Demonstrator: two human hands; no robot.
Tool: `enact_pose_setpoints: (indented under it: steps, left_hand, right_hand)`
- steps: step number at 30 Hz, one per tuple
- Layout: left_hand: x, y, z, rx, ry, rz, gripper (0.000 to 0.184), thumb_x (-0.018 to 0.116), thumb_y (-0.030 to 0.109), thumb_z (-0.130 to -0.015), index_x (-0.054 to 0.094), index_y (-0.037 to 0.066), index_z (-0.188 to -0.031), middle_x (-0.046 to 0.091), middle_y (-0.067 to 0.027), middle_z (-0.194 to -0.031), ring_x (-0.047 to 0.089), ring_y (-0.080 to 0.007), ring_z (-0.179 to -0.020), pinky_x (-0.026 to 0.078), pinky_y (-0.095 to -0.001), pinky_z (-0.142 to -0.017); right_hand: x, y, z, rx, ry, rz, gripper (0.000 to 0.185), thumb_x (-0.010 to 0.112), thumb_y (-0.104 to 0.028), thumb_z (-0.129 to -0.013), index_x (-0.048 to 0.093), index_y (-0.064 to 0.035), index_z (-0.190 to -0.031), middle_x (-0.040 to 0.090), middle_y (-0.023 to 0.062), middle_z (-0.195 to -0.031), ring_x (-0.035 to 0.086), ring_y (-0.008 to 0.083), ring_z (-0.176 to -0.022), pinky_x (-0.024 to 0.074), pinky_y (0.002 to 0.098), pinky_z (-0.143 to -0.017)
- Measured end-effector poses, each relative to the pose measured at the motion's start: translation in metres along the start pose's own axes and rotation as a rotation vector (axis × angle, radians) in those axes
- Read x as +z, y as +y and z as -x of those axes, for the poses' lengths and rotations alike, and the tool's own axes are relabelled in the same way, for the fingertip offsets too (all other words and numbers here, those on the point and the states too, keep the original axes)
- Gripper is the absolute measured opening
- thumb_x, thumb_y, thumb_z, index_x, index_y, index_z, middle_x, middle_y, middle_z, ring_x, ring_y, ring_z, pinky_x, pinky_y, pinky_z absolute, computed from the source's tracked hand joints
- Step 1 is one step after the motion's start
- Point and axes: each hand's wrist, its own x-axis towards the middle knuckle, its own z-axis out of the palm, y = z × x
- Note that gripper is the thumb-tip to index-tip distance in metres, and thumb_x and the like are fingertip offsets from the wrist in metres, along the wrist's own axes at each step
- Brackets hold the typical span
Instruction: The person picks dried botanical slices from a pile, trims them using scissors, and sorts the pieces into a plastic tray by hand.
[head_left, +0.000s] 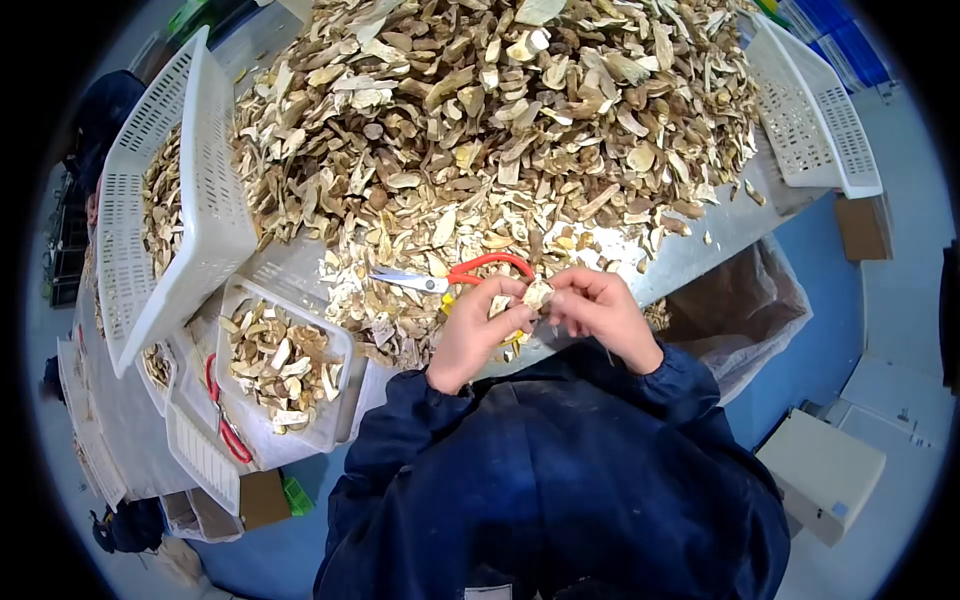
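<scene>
Between my two hands is a pale dried mushroom slice [537, 294]. My left hand [472, 335] pinches it from the left, with another pale piece [499, 304] showing among its fingers. Closed fingertips of my right hand [608, 315] grip the slice's right edge. Just beyond the hands lie scissors with red handles [492, 262], blades pointing left, on loose slices. Something yellow [448, 302] is partly hidden under my left hand. A large heap of dried mushroom slices [470, 120] covers the metal table [715, 225] ahead.
White perforated baskets [215, 190] [815, 120] stand left and right of the heap. At left are a clear tub of slices [345, 365] and red-handled scissors [222, 410]. A lined bin [770, 310] sits below the table's right edge. A white box-shaped unit [825, 470] stands at lower right.
</scene>
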Motion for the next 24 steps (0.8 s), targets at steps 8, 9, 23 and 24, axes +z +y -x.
enact_pose_setpoints:
  steps: [8, 9, 23, 24]
  left_hand:
    - [-0.002, 0.0, -0.002, -0.309, -0.192, 0.363, 0.035, 0.039, 0.029, -0.099, 0.05, 0.001, -0.116, 0.062, -0.0084, -0.093, 0.056, -0.0118, -0.077, 0.041, -0.0214, -0.06]
    - [-0.001, 0.002, 0.0, -0.32, -0.18, 0.358, 0.036, 0.039, 0.03, -0.099, 0.049, 0.001, -0.118, 0.062, -0.0084, -0.094, 0.056, -0.0114, -0.079, 0.04, -0.0209, -0.059]
    - [0.01, 0.002, 0.004, -0.162, -0.12, -0.117, 0.025, 0.05, 0.022, -0.094, 0.058, 0.001, -0.086, 0.057, -0.0024, -0.074, 0.052, -0.0071, -0.068, 0.04, -0.0215, -0.061]
    - [0.009, 0.004, 0.005, -0.164, -0.126, -0.125, 0.025, 0.049, 0.023, -0.094, 0.058, 0.001, -0.085, 0.057, -0.0024, -0.074, 0.052, -0.007, -0.068, 0.04, -0.021, -0.06]
  right_hand:
    - [0.004, 0.0, -0.009, -0.058, 0.0, 0.136, 0.029, 0.058, -0.024, -0.09, 0.063, 0.0015, -0.077, 0.053, -0.0013, -0.055, 0.053, 0.0039, -0.053, 0.0353, 0.0224, -0.046]
    - [0.004, 0.0, -0.009, -0.053, 0.036, 0.201, 0.03, 0.058, -0.024, -0.09, 0.063, 0.0017, -0.076, 0.053, -0.0006, -0.054, 0.053, 0.0043, -0.052, 0.0354, 0.0229, -0.045]
    - [0.004, 0.011, -0.009, 0.05, -0.121, -0.081, 0.032, 0.051, -0.024, -0.095, 0.063, -0.0015, -0.075, 0.053, -0.0017, -0.055, 0.041, 0.0035, -0.044, 0.0303, 0.0214, -0.042]
    - [0.003, 0.015, -0.011, 0.038, -0.13, -0.076, 0.033, 0.049, -0.026, -0.096, 0.061, -0.0032, -0.074, 0.052, -0.0024, -0.056, 0.039, 0.0032, -0.043, 0.0298, 0.0206, -0.042]
